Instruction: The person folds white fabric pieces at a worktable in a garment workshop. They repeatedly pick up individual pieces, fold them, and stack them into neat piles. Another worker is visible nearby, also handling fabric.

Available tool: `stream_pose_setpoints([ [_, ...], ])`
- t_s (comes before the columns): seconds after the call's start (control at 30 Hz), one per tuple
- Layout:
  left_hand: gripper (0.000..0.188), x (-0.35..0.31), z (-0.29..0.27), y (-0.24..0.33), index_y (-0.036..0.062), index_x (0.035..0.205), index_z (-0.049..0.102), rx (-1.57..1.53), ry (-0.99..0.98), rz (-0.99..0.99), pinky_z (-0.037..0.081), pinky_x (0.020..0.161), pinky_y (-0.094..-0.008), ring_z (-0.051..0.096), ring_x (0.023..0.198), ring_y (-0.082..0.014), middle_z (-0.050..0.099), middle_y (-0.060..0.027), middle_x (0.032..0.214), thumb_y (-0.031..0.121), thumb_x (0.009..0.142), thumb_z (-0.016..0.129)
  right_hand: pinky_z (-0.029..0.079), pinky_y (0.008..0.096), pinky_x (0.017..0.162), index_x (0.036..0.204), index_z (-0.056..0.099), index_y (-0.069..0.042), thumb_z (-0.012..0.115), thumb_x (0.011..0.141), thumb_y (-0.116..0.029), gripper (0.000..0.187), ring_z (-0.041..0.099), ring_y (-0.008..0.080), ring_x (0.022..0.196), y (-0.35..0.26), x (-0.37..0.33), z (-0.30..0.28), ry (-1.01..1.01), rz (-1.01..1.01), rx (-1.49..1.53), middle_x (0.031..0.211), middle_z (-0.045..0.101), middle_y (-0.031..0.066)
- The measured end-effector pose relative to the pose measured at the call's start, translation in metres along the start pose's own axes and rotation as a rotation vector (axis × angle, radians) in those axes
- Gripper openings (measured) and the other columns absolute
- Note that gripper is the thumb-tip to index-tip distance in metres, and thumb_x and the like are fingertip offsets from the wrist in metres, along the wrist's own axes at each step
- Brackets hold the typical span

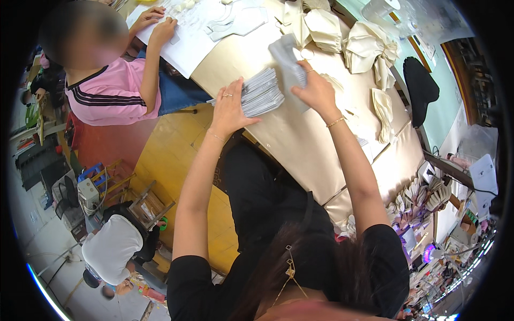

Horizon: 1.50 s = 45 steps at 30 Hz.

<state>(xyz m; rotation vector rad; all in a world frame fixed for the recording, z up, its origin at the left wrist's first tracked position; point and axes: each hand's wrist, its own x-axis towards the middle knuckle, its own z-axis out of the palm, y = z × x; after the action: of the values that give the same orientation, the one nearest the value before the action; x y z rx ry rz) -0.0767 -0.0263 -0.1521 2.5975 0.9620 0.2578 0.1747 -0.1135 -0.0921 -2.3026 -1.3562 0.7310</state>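
My left hand (231,109) is spread around the near left side of a thick stack of grey flat pieces (261,93), thumb and fingers on its edges. To the right of that stack, my right hand (318,95) pinches a bundle of grey, curved flat pieces (288,60) between thumb and fingers. The bundle is smeared by motion, so I cannot tell how many pieces it holds. Both hands are over the tan-covered table (289,144). More grey cut pieces (241,24) lie on white paper at the far side.
Bundles of cream material (369,48) lie at the far right, with a loose cream piece (382,115) nearer. A black sole-shaped piece (419,88) rests on the pale green surface beyond. At the left, a co-worker in a pink shirt (120,96) handles small pieces over white paper (184,51).
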Motion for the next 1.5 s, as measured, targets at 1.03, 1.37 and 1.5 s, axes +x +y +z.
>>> stream_pose_setpoints([
  [1.03, 0.115, 0.0, 0.002, -0.01, 0.0038, 0.148, 0.027, 0.09, 0.013, -0.015, 0.026, 0.114, -0.0519, 0.045, 0.134, -0.0275, 0.05, -0.0186, 0.138, 0.051, 0.059, 0.084, 0.031, 0.048, 0.114, 0.143, 0.041, 0.004, 0.066, 0.085, -0.027, 0.071, 0.037, 0.0392, 0.137, 0.026, -0.015, 0.041, 0.345, -0.415, -0.354, 0.146, 0.041, 0.023],
  [1.37, 0.12, 0.012, 0.0, -0.015, 0.0028, 0.148, 0.025, 0.088, -0.003, -0.029, 0.017, 0.117, -0.0543, 0.042, 0.137, -0.0269, 0.049, -0.0173, 0.141, 0.058, 0.058, 0.082, 0.012, 0.0527, 0.12, 0.153, 0.028, -0.008, 0.055, 0.095, -0.033, 0.069, 0.022, 0.032, 0.148, -0.031, -0.02, 0.072, -0.023, -0.76, -0.243, 0.16, 0.027, 0.0106],
  [1.5, 0.126, 0.011, 0.0, -0.013, 0.0028, 0.15, 0.02, 0.096, -0.001, -0.043, 0.013, 0.118, -0.0573, 0.04, 0.139, -0.0257, 0.045, -0.016, 0.145, 0.057, 0.056, 0.083, 0.011, 0.0462, 0.12, 0.156, 0.015, -0.009, 0.045, 0.1, -0.039, 0.071, 0.018, 0.0302, 0.149, -0.022, 0.001, 0.069, -0.016, -0.519, 0.223, 0.162, 0.021, 0.0127],
])
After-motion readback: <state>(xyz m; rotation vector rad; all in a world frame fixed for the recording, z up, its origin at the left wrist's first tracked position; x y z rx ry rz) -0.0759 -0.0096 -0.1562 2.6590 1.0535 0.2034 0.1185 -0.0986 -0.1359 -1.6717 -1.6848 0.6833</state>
